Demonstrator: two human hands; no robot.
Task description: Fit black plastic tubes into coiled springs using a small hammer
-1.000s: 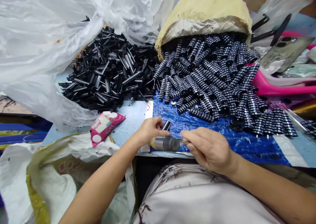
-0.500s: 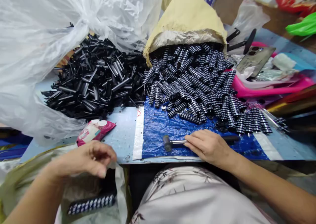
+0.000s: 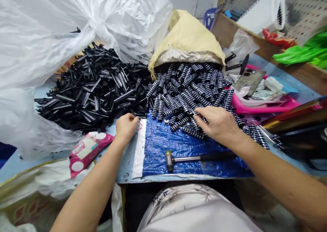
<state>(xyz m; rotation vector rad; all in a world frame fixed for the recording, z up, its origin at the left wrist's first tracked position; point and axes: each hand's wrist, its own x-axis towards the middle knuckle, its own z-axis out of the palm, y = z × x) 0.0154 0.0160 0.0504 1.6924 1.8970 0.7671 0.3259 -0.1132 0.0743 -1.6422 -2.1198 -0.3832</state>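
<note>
My left hand (image 3: 127, 127) is at the near edge of a heap of black plastic pieces (image 3: 89, 89). Its fingers are pinched together at the end of a thin black piece (image 3: 143, 117). Over the pile of black-and-white patterned cylinders (image 3: 189, 89), my right hand (image 3: 217, 123) has thumb and fingers closed at the end of one cylinder; the fingers partly hide it. A small hammer (image 3: 187, 159) with a dark handle lies on the blue sheet (image 3: 158, 143), below my right hand and untouched.
The cylinders spill from a yellow sack (image 3: 191, 37). White plastic sheeting (image 3: 58, 24) hangs at the left. A pink packet (image 3: 88, 150) lies on the table's left edge. To the right are a pink basket (image 3: 265, 107) and a phone (image 3: 250, 82). An open sack (image 3: 35, 204) stands below.
My left hand has moved up from the open sack to the black pieces. My right hand has let go of the hammer and reached forward to the cylinders. The camera view has shifted.
</note>
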